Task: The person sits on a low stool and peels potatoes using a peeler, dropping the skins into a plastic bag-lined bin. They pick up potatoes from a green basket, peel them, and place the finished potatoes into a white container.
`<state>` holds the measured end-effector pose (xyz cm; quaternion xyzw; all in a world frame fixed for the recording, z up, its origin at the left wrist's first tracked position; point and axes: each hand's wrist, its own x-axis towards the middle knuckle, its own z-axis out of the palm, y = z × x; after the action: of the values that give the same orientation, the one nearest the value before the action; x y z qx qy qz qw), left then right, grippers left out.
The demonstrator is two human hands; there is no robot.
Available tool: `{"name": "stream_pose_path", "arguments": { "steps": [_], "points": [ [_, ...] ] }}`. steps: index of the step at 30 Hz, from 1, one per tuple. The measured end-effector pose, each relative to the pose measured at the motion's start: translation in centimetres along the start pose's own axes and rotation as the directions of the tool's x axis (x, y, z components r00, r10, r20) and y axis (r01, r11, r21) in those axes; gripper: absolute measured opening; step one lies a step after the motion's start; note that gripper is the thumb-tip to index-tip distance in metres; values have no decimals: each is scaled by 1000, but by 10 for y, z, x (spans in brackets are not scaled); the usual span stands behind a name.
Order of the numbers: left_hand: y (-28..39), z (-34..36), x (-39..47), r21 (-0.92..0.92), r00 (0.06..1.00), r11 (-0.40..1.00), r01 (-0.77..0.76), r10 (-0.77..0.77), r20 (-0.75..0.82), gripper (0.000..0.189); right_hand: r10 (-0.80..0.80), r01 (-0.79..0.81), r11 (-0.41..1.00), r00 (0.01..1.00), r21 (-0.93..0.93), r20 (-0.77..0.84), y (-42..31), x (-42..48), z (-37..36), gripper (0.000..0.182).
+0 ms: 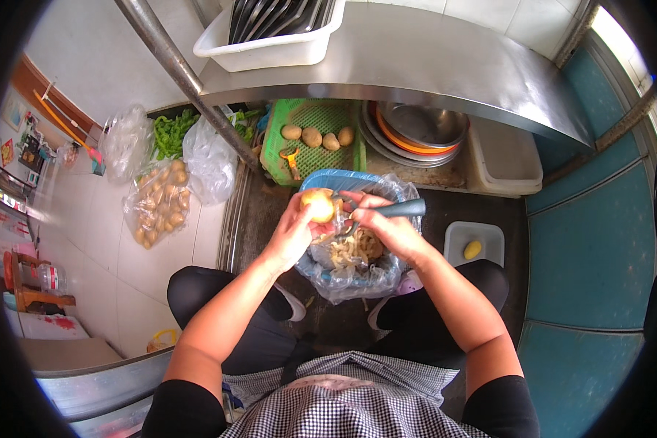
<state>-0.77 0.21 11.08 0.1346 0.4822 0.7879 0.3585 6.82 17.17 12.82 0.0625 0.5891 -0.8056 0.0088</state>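
My left hand (293,230) grips a potato (318,206) whose visible side is mostly pale and peeled. In my right hand (384,224) is a vegetable peeler (399,208) with a grey-blue handle, its head close beside the potato. Both hands are above a blue bin (328,176) lined with a clear plastic bag (334,290). Potato peelings (361,249) lie inside it. Beyond the bin, several unpeeled potatoes (312,137) and an orange-handled peeler (292,160) rest in a green plastic basket (272,148). A yellow peeled potato (472,250) sits in a grey tub (454,235) at the right.
A steel shelf (416,49) spans the back, with stacked metal basins (416,128) and a white plastic container (506,159) underneath. On the left floor stand a bag of potatoes (161,202) and leafy greens (174,134). A metal pole (169,55) slants across the left. Teal cabinet panels (586,257) line the right.
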Motion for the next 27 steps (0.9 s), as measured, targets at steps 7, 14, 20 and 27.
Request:
{"name": "stream_pose_path", "arguments": {
  "steps": [7,14,20,27],
  "points": [
    [11,-4,-3,-223,977,956,190,-162,136,53,-47,47,999,999,-4,-25,5,-1,-9,15],
    [3,-14,-3,-34,994,999,40,-36,107,42,4,-5,1000,998,-19,-57,-1,-2,-4,16],
    [6,-18,-2,-260,971,945,198,-154,180,42,-24,19,984,999,-178,-24,7,4,-12,17],
    [2,-8,1,-121,995,988,98,-102,-24,39,-38,23,977,997,-211,-67,3,5,-10,19]
  ]
}}
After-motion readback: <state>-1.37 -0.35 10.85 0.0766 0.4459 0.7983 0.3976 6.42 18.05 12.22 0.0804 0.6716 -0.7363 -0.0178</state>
